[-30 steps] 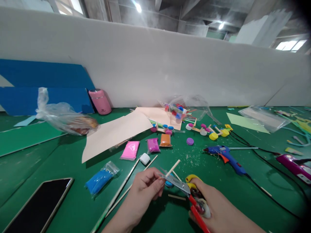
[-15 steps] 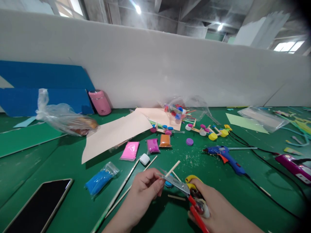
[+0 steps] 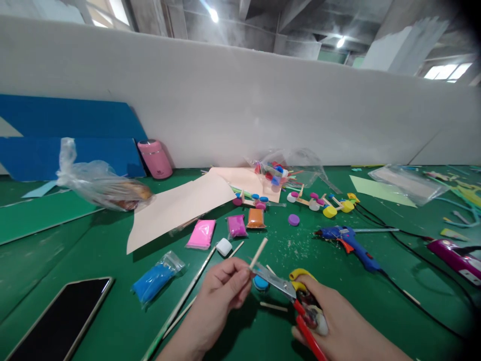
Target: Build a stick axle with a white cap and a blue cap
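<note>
Between the thumb and fingers of my left hand (image 3: 229, 286) a short wooden stick (image 3: 259, 252) is pinched, pointing up and to the right. My right hand (image 3: 330, 316) grips scissors (image 3: 278, 282) with red and yellow handles. Their metal blades reach left to the stick near my left fingertips; whether they touch it I cannot tell. Under the blades lies a blue bottle cap (image 3: 260, 283), partly covered. A cut piece of stick (image 3: 273, 306) rests on the table just below. Longer sticks (image 3: 188, 293) run beside my left forearm.
Clay packets in pink (image 3: 201, 234), purple, orange and blue (image 3: 158, 278) lie ahead and left, near a phone (image 3: 62, 318). A blue glue gun (image 3: 347, 243) with its cord lies right. Small wheeled models (image 3: 308, 199) and a pink flask (image 3: 155, 159) stand farther back.
The stick in my left hand has turned more upright and its top has shifted left. The scissors have moved slightly right and down, showing more of the blue cap.
</note>
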`<action>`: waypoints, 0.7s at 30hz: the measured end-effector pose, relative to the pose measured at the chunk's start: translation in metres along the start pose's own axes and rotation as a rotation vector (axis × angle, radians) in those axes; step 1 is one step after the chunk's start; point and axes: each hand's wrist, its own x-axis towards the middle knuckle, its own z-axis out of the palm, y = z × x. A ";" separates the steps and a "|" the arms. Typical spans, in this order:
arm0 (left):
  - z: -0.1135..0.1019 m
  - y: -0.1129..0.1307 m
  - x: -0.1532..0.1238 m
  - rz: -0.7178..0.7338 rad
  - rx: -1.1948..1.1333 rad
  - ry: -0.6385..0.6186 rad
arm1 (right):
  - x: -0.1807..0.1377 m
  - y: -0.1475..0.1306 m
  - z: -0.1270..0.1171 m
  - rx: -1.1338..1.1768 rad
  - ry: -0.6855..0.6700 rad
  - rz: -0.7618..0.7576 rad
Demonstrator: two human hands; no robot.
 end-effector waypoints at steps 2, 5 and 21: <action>-0.001 0.002 0.002 0.014 -0.066 0.060 | -0.001 0.005 -0.004 -0.005 0.043 0.018; 0.001 0.004 0.003 0.038 -0.029 0.136 | 0.001 0.024 -0.012 -0.111 0.197 0.080; 0.003 -0.001 0.001 0.221 0.710 0.171 | 0.006 0.040 -0.037 -0.660 0.590 -0.228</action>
